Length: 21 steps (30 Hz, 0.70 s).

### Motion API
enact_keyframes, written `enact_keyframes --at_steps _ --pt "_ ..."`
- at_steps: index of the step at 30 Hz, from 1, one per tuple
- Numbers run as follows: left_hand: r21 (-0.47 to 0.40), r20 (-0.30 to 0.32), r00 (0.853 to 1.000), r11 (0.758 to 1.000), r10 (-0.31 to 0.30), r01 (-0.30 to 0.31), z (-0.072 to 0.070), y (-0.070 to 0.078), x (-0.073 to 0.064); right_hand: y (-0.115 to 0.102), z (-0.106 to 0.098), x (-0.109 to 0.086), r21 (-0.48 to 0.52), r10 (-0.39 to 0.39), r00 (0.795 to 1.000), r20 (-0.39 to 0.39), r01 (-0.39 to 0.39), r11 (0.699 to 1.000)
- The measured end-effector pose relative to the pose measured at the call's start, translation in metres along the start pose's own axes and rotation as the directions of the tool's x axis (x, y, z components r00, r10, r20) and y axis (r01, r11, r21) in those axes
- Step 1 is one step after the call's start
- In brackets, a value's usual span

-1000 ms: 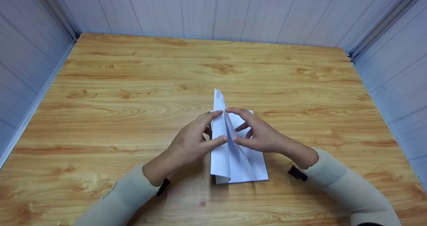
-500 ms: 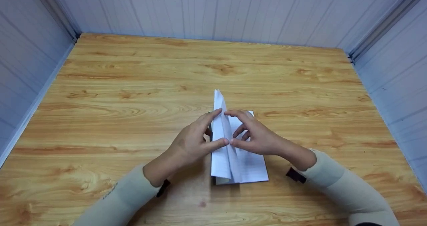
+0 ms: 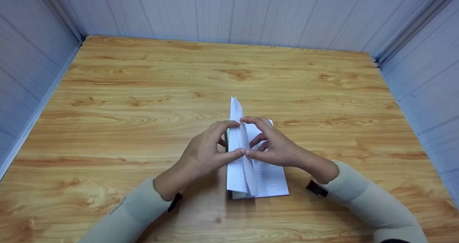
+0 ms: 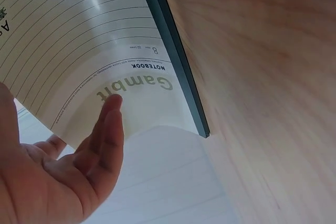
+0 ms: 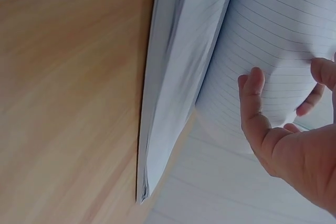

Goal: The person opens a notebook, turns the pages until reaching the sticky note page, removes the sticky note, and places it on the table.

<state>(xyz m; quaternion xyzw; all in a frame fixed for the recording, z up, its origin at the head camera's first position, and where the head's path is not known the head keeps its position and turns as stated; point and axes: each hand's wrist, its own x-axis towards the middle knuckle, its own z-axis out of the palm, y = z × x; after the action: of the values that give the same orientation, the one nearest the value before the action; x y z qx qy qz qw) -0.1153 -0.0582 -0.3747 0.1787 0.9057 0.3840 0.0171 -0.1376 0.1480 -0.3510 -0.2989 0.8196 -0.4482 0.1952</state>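
Note:
A notebook (image 3: 270, 180) with lined white pages lies partly open in front of me. Its cover (image 4: 131, 35), printed "Gambit NOTEBOOK", stands raised beside the dark green spine (image 4: 181, 59) in the left wrist view. With thumb and fingers, my left hand (image 3: 206, 149) holds the raised cover and leaves near their upper edge. My right hand (image 3: 281, 146) pinches the upper edge of a raised lined page (image 5: 278, 19) between thumb and index finger, its other fingers bent beneath. Both thumbs nearly meet at that edge. The flat page block (image 5: 178, 72) rests on the table.
The wood-grain table (image 3: 143, 74) spreads around the notebook. Pale panelled walls (image 3: 215, 13) border it at the back and on both sides. Dark straps (image 3: 317, 188) show under the light sleeves.
A page that slanted to the right has come up against the raised leaves on the left. My right hand has shifted slightly left with it; my left hand stays nearly in place.

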Motion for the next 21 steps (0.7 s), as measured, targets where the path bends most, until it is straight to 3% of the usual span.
enact_keyframes --at_steps 6,14,18,21 --pt "0.017 -0.028 0.999 1.000 -0.021 0.021 0.000 -0.002 0.000 0.020 -0.002 0.003 -0.098 -0.053 0.994 -0.099 0.044 0.994" --pt "-0.008 -0.024 1.000 1.000 -0.017 0.017 -0.002 -0.002 -0.001 0.049 -0.013 0.006 -0.272 -0.041 0.978 -0.204 -0.016 0.962" --pt "-0.007 -0.032 0.999 1.000 -0.006 0.006 -0.003 -0.001 -0.001 0.057 -0.018 0.008 -0.394 -0.054 0.972 -0.228 -0.042 0.918" --pt "-0.008 -0.029 0.999 1.000 -0.016 0.016 -0.003 -0.001 -0.001 0.060 -0.020 0.008 -0.514 -0.035 0.969 -0.243 -0.098 0.852"
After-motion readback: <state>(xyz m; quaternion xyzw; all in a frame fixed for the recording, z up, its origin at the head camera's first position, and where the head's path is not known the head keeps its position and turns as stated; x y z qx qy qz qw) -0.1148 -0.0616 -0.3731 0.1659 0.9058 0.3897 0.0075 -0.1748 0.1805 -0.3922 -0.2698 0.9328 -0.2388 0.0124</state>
